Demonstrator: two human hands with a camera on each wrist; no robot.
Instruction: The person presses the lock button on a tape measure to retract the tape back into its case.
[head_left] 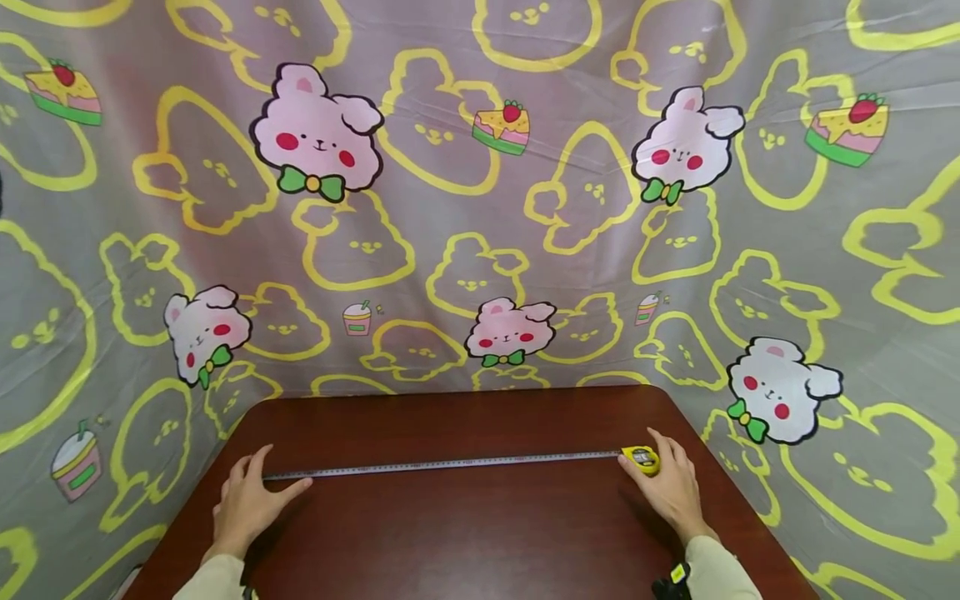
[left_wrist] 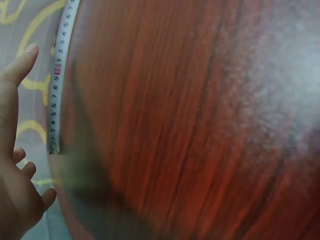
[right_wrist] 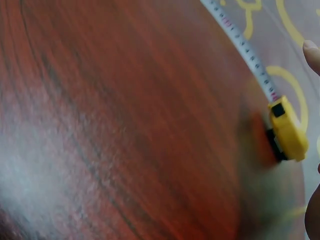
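Observation:
A yellow tape measure (head_left: 641,460) sits toward the right of the brown table, its silver blade (head_left: 450,464) pulled out in a long line to the left. My left hand (head_left: 247,504) is at the blade's free end, thumb and fingers spread wide either side of it. In the left wrist view a gap shows between that hand (left_wrist: 15,195) and the blade (left_wrist: 56,90). My right hand (head_left: 670,483) is beside the yellow case, thumb and fingers parted around it. From the right wrist, the case (right_wrist: 289,131) appears apart from the thumb (right_wrist: 312,57).
The dark brown wooden table (head_left: 465,542) has rounded far corners. A grey curtain (head_left: 450,208) printed with yellow outlines and white bunnies hangs behind it and along both sides, close to the table's edges.

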